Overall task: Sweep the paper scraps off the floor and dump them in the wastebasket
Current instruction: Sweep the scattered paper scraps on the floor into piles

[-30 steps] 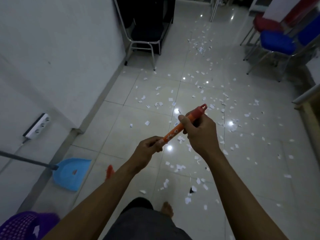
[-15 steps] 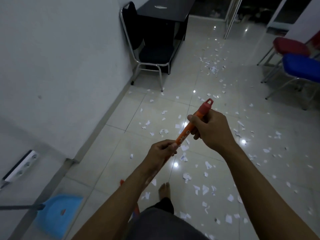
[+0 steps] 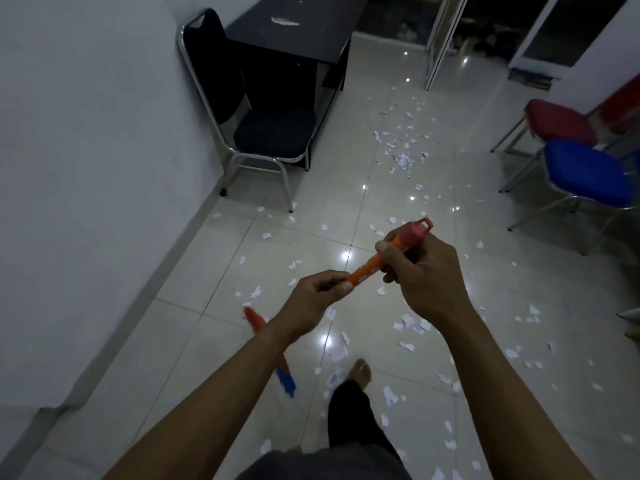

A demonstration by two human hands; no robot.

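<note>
Head: left hand (image 3: 311, 299), right hand (image 3: 424, 275), fingers (image 3: 384, 250) still tight round broom handle (image 3: 367, 271); chair (image 3: 273, 133) nearer.

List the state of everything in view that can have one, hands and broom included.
broom handle: tilted, held in both hands
left hand: grips the handle's lower part
right hand: grips the handle under its red cap
broom head: low, blurred; touching the floor or not, cannot tell
paper scraps: scattered over the floor, unswept
black chair: upright, seat empty
</note>
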